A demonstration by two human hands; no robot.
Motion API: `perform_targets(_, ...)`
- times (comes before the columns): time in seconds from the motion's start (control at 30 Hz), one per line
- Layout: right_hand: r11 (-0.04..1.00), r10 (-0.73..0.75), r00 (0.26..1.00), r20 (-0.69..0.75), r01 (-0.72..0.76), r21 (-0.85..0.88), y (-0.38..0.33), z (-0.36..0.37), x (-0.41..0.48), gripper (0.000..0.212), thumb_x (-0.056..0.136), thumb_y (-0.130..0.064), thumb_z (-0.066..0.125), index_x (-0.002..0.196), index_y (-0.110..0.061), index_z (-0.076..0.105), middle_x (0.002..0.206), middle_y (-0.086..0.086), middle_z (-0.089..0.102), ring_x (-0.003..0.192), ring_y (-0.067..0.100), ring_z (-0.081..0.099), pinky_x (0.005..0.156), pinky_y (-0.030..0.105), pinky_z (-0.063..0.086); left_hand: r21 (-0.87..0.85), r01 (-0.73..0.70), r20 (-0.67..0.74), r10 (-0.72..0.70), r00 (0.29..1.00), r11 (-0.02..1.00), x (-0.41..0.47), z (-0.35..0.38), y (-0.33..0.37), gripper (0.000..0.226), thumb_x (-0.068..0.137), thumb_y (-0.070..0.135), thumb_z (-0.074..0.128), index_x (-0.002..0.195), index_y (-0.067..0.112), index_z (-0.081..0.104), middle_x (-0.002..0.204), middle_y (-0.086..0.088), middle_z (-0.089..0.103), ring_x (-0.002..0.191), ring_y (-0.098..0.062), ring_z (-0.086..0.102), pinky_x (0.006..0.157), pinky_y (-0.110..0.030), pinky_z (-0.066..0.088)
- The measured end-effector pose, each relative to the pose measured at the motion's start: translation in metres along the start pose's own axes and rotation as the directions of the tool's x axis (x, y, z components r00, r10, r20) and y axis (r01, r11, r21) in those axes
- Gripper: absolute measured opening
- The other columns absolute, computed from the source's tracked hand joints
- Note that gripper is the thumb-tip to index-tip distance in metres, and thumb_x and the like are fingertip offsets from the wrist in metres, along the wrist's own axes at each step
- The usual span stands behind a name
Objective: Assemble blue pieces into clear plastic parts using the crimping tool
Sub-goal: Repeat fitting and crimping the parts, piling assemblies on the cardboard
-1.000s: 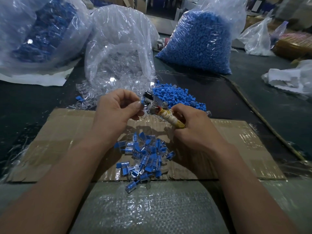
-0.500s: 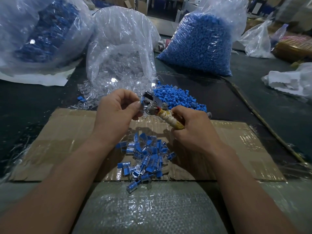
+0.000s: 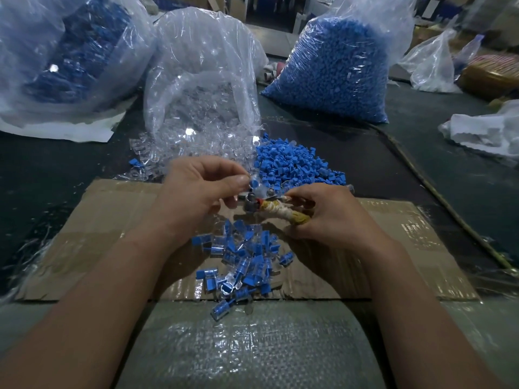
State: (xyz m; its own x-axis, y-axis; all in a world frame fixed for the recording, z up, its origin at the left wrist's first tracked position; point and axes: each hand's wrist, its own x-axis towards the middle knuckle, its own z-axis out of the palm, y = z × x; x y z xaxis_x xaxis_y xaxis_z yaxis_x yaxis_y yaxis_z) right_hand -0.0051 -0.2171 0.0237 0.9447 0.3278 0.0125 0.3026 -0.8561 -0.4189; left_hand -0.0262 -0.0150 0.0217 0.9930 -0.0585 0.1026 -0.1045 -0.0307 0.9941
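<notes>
The person's left hand (image 3: 202,192) has its fingers curled. Thumb and forefinger pinch a small clear plastic part (image 3: 254,183) with some blue in it, up at the fingertips. The right hand (image 3: 334,217) is wrapped round the handle of a small crimping tool (image 3: 269,207), which has a grey metal head and a handle bound in white and yellowish tape. The tool lies between the two sets of fingertips, with its head toward the left thumb. The pinched part is right at that head, but I cannot tell whether it sits inside it or just against it.

Just beyond the fingertips lies a loose heap of small blue plastic pieces (image 3: 295,164). Next to it, past the left knuckles, a spill of clear plastic shells (image 3: 179,144) comes out of a crumpled transparent bag (image 3: 202,66). Below the fingers, between the two wrists, a pile of joined clear-and-blue parts (image 3: 247,262) rests on a flat brown cardboard sheet (image 3: 112,220). Well beyond the right fingers stands a full clear bag of blue bits (image 3: 334,71). Far off to the left of the left hand sits another big plastic sack with blue contents (image 3: 56,51).
</notes>
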Motion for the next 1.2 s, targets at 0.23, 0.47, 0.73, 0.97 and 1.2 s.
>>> perform_targets(0.23, 0.998, 0.02, 0.999, 0.051, -0.017, -0.065, 0.006, 0.002, 0.002, 0.074, 0.053, -0.053, 0.08, 0.12, -0.03, 0.058, 0.1, -0.014, 0.054, 0.097, 0.01, 0.051, 0.085, 0.037, 0.046, 0.048, 0.102, 0.329, -0.112, 0.938, 0.994, 0.002, -0.007, -0.002, 0.023, 0.046, 0.03, 0.077, 0.066, 0.019, 0.073, 0.06, -0.004, 0.067, 0.042, -0.006, 0.051, 0.038, -0.015, 0.039)
perform_targets(0.47, 0.999, 0.011, 0.997, 0.079, -0.007, -0.051, 0.012, 0.003, 0.004, 0.077, 0.053, -0.055, 0.079, 0.121, -0.029, 0.054, 0.093, -0.017, 0.042, 0.092, 0.005, 0.042, 0.072, 0.024, 0.033, 0.151, 0.079, 0.402, -0.134, 0.906, 0.985, 0.002, -0.009, -0.006, 0.025, 0.051, 0.036, 0.076, 0.069, 0.019, 0.074, 0.062, -0.008, 0.067, 0.057, -0.018, 0.057, 0.054, -0.026, 0.044)
perform_targets(0.73, 1.0, 0.02, 0.995, 0.1, -0.022, 0.021, 0.016, -0.001, 0.004, 0.072, 0.06, -0.053, 0.076, 0.124, -0.029, 0.054, 0.099, -0.015, 0.044, 0.093, 0.003, 0.042, 0.072, 0.02, 0.034, 0.458, -0.01, -0.258, 0.143, 0.956, 0.889, 0.013, -0.007, -0.025, 0.01, 0.084, 0.011, 0.063, 0.084, 0.021, 0.067, 0.075, 0.009, 0.061, 0.064, 0.005, 0.058, 0.058, -0.008, 0.046)
perform_targets(0.97, 0.997, 0.035, 0.996, 0.079, -0.04, 0.063, 0.016, 0.0, 0.005, 0.059, 0.065, -0.059, 0.068, 0.116, -0.029, 0.058, 0.097, -0.015, 0.045, 0.088, 0.002, 0.043, 0.067, 0.012, 0.031, 0.793, -0.019, -0.011, 0.046, 0.999, 0.608, 0.024, -0.006, -0.037, 0.038, 0.093, 0.037, 0.045, 0.129, 0.026, 0.053, 0.12, -0.006, 0.053, 0.113, -0.021, 0.046, 0.098, -0.038, 0.036)
perform_targets(1.2, 0.998, 0.04, 0.995, 0.09, -0.044, 0.041, 0.015, 0.001, 0.005, 0.059, 0.067, -0.059, 0.067, 0.117, -0.029, 0.056, 0.101, -0.012, 0.046, 0.093, 0.006, 0.044, 0.072, 0.024, 0.034, 0.915, -0.014, 0.055, -0.091, 0.994, 0.403, 0.03, -0.007, -0.046, 0.052, 0.092, 0.055, 0.024, 0.137, 0.034, 0.04, 0.147, 0.004, 0.036, 0.133, -0.021, 0.03, 0.108, -0.04, 0.023)
